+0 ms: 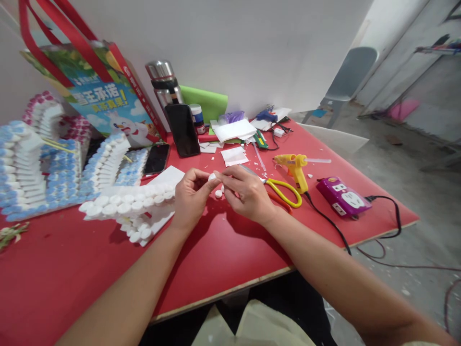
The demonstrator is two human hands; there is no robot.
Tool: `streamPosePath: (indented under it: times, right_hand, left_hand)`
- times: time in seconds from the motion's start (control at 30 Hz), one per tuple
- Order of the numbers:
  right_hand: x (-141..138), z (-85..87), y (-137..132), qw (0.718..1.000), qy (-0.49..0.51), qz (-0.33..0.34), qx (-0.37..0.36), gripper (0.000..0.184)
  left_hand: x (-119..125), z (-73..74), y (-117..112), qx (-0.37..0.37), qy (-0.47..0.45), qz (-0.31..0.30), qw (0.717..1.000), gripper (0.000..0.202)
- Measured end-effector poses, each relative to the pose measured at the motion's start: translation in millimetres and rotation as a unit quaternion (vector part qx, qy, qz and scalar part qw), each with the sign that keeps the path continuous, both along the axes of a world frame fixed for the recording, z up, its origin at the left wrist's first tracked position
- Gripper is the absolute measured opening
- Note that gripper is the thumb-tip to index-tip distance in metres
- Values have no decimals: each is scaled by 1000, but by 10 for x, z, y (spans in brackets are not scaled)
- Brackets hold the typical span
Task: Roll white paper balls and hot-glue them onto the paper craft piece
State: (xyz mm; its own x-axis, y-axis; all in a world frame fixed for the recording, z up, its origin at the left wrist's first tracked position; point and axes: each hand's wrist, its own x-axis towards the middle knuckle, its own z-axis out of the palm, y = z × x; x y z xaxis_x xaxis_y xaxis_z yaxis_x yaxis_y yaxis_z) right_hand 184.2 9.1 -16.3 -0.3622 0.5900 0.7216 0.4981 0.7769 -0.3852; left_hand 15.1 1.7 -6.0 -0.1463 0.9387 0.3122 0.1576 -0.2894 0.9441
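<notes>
Over the red table, my left hand (192, 194) and my right hand (247, 190) meet with fingertips pinched together. Between them is a small white round piece (213, 177), partly covered by the fingers. Another small white round piece (218, 193) lies on the table just beneath the fingertips. Beside my left hand stands a white structure (131, 204) built of many round white pieces in rows. Scissors (288, 192) with a yellow loop handle lie to the right of my right hand, their blades partly hidden behind it.
A yellow glue gun (295, 168) and a purple power box (342, 196) with black cords lie right. A phone (182, 129) stands upright before a steel flask (163, 81). Blue-and-white structures (61, 173) and a printed bag (104, 101) occupy the left. White scraps (234, 156) lie behind the hands.
</notes>
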Motion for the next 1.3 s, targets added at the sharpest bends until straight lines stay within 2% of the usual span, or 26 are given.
streamPosePath:
  times: [0.2,0.43,0.53,0.7,0.77,0.9,1.1,1.17,1.3]
  right_hand:
    - [-38,33,-31,999,46,7,-18,33]
    - [-39,86,-57,986,135,36,-87,32]
    - [-7,155,-54,968,200,50,-142,24]
    - [23,212,-5,917,297,80,-253,17]
    - [17,206,7,914,303,94,-254,22]
    - [-4,182,-1,929,272,95,-231,31]
    - [-16,178,-24,949,235,78,-194,28]
    - [-10,183,-18,946,242,76,-202,25]
    - [4,187,13,921,276,69,-267,16]
  left_hand:
    - [27,20,-16,10,6,17,1000,23]
    - [22,21,-6,19,-1,30,999,24]
    - [20,33,0,23,-6,29,999,23]
    - [50,59,-27,24,-7,-19,999,19]
    - [61,62,-37,14,-14,-38,999,18]
    - [60,54,-35,-6,-30,-58,998,20]
    - [25,22,-26,-11,-22,-70,997,19]
    - [27,18,-30,-3,-17,-65,998,21]
    - [53,33,-44,24,-7,-56,998,22]
